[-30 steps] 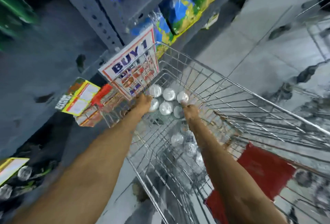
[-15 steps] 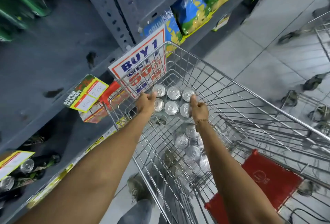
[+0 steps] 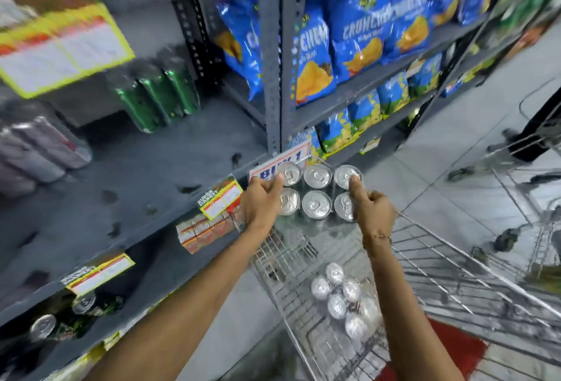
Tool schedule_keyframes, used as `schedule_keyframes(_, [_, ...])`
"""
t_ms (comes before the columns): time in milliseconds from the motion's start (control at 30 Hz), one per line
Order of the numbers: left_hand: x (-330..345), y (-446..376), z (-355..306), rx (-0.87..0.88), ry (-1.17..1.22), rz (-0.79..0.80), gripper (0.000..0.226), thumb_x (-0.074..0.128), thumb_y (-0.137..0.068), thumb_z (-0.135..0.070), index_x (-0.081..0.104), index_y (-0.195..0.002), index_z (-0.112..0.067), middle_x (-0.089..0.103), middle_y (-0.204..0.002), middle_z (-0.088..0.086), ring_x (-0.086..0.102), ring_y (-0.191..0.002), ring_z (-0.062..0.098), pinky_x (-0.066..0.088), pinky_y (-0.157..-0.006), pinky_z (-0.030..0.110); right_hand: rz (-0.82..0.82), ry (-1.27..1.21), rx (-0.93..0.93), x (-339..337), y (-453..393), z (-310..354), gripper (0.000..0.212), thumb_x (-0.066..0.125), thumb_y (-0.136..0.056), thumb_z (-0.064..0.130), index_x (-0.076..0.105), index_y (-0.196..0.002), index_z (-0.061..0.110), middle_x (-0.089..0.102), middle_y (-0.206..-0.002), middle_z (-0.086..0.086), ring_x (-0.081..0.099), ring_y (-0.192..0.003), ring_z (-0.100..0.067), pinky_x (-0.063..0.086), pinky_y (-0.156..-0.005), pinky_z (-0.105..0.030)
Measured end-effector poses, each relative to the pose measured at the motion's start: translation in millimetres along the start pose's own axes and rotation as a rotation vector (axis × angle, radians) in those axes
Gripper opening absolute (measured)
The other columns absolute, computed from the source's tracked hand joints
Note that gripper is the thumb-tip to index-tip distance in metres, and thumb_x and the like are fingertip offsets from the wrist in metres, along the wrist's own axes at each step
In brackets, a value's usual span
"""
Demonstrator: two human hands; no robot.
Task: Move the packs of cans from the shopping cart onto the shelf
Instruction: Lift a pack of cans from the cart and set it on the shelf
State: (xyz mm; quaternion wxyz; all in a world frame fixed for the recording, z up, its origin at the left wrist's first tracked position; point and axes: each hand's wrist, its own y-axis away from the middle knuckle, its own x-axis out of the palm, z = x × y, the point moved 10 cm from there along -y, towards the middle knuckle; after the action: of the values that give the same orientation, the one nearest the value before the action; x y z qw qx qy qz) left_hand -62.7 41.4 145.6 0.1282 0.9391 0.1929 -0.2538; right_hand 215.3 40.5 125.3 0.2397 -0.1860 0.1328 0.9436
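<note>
A six-pack of silver-topped cans (image 3: 317, 192) hangs in the air above the front end of the wire shopping cart (image 3: 440, 271). My left hand (image 3: 261, 204) grips its left side and my right hand (image 3: 368, 206) grips its right side, thumbs on the can tops. Another pack of cans (image 3: 343, 301) lies down in the cart basket. The grey metal shelf (image 3: 136, 186) stretches to the left of the pack, level with it or slightly lower. A pack of green cans (image 3: 158, 92) stands at the shelf's back.
Dark cans (image 3: 39, 149) lie at the shelf's left end. A grey upright post (image 3: 274, 76) divides the bays; blue chip bags (image 3: 358, 34) fill the right bay. A "BUY 1" sign (image 3: 282, 162) and price tags (image 3: 220, 198) hang off the shelf edge. Other carts (image 3: 522, 162) stand on the tiled floor.
Both hands have lifted the six-pack up out of the cart basket to about shelf height. My view has tilted up toward the shelves.
</note>
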Motion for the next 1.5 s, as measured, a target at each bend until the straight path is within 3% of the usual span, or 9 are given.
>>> schedule_keyframes(133, [-65,2,-16,-0.003,0.077,-0.080,0.041,0.053,-0.086,-0.050,0.057,-0.070,-0.013,0.064,-0.074,0.005,0.060,-0.079,0.027,0.048,-0.075,0.038,0.067,0.019,-0.097,9,21,70,0.059,0.057,-0.078,0.062,0.047,-0.052,0.010,0.048,-0.052,-0.004,0.049,-0.065,-0.029,0.040,-0.068,-0.035])
schedule_keyframes(533, [-241,-22,9,-0.028,0.043,-0.395,0.061,0.046,-0.091,-0.044,0.027,-0.042,-0.013,0.032,-0.047,0.006,0.032,-0.047,0.021,0.026,-0.051,0.032,0.490,-0.044,-0.280,176,74,203,0.059,0.067,-0.077,0.051,0.031,-0.045,0.017,0.035,-0.050,-0.004,0.033,-0.050,-0.016,0.030,-0.064,-0.032])
schedule_keyframes(700, [-254,-51,40,-0.129,0.041,-0.453,0.064,0.043,-0.090,-0.053,0.034,-0.043,-0.010,0.042,-0.048,0.005,0.047,-0.056,0.027,0.036,-0.057,0.034,0.593,0.032,-0.282,244,64,216,0.062,0.070,-0.075,0.049,0.028,-0.043,0.018,0.031,-0.043,0.000,0.031,-0.046,-0.015,0.027,-0.056,-0.032])
schedule_keyframes(900, [-241,-72,56,-0.226,0.144,-0.490,0.057,0.047,-0.089,-0.051,0.040,-0.049,-0.010,0.060,-0.067,0.017,0.064,-0.080,0.037,0.049,-0.068,0.041,0.600,0.152,-0.299,282,40,224,0.062,0.069,-0.075,0.050,0.030,-0.043,0.014,0.034,-0.047,-0.004,0.034,-0.047,-0.017,0.033,-0.069,-0.033])
schedule_keyframes(1067, [-231,-86,61,-0.267,0.178,-0.461,0.061,0.050,-0.084,-0.060,0.035,-0.050,-0.012,0.041,-0.055,0.001,0.048,-0.066,0.025,0.033,-0.056,0.031,0.610,0.199,-0.294,293,26,226,0.059,0.066,-0.077,0.054,0.037,-0.046,0.012,0.044,-0.053,-0.005,0.047,-0.062,-0.024,0.036,-0.071,-0.031])
schedule_keyframes(1200, [-233,-90,64,-0.265,0.136,-0.474,0.061,0.048,-0.084,-0.062,0.034,-0.050,-0.013,0.042,-0.056,0.002,0.048,-0.068,0.024,0.031,-0.053,0.030,0.622,0.176,-0.270,301,22,224,0.055,0.065,-0.076,0.056,0.042,-0.049,0.013,0.058,-0.077,-0.012,0.052,-0.079,-0.025,0.037,-0.075,-0.030])
schedule_keyframes(1367, [-232,-86,59,-0.227,0.008,-0.453,0.056,0.047,-0.090,-0.047,0.043,-0.051,-0.008,0.049,-0.060,0.007,0.050,-0.071,0.028,0.040,-0.067,0.037,0.613,0.131,-0.261,288,24,216,0.047,0.059,-0.085,0.047,0.046,-0.053,0.014,0.058,-0.087,-0.011,0.051,-0.085,-0.022,0.035,-0.078,-0.026])
schedule_keyframes(1433, [-237,-74,47,-0.106,-0.119,-0.589,0.045,0.046,-0.090,-0.039,0.059,-0.073,0.001,0.060,-0.084,0.015,0.055,-0.090,0.033,0.041,-0.085,0.040,0.554,0.101,-0.313,274,25,211,0.038,0.057,-0.087,0.041,0.056,-0.064,0.011,0.063,-0.092,-0.012,0.058,-0.090,-0.024,0.039,-0.078,-0.027])
schedule_keyframes(1500, [-230,-46,21,0.070,-0.113,-0.733,0.031,0.048,-0.091,-0.031,0.058,-0.094,-0.002,0.058,-0.099,0.013,0.052,-0.097,0.025,0.039,-0.087,0.034,0.409,0.026,-0.375,244,24,201,0.030,0.057,-0.089,0.033,0.066,-0.085,0.005,0.068,-0.098,-0.018,0.063,-0.091,-0.029,0.044,-0.079,-0.028])
